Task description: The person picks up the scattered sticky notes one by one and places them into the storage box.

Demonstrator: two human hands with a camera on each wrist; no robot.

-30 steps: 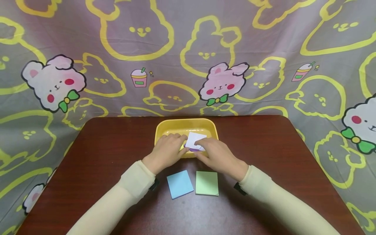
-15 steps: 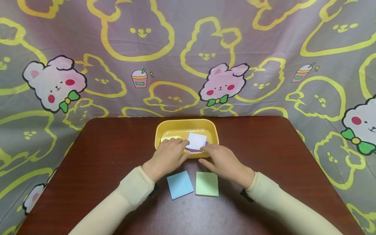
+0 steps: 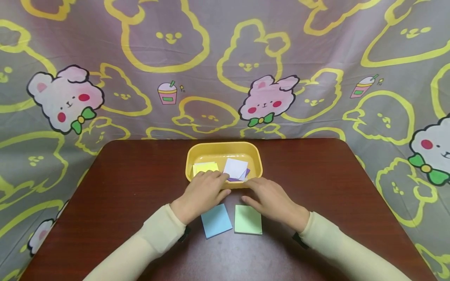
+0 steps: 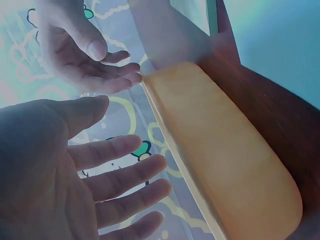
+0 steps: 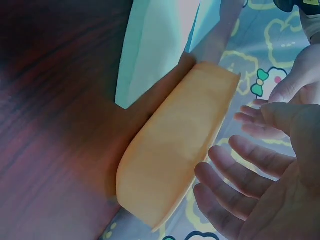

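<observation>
A yellow plastic tray (image 3: 258,156) stands near the table's back edge. Inside it lie a yellow sticky note pad (image 3: 205,167) on the left and a white sticky note pad (image 3: 234,168) over a purple one (image 3: 247,173) on the right. My left hand (image 3: 204,195), fingers spread, hovers over the near rim, its fingertips overlapping the tray. My right hand (image 3: 275,199) is at the rim's right part, fingers loosely bent and holding nothing. Both wrist views show the palms above the tray's side (image 4: 215,145). A blue pad (image 3: 216,221) and a green pad (image 3: 248,220) lie in front.
The dark red-brown wooden table (image 3: 133,187) extends on both sides of the tray. A grey curtain (image 3: 211,86) with yellow outlines and rabbit prints hangs behind the table and along its sides.
My right hand has let go of the white pad and drawn back toward the near rim. My left hand has also moved slightly back, uncovering the yellow pad. The blue and green pads stay put.
</observation>
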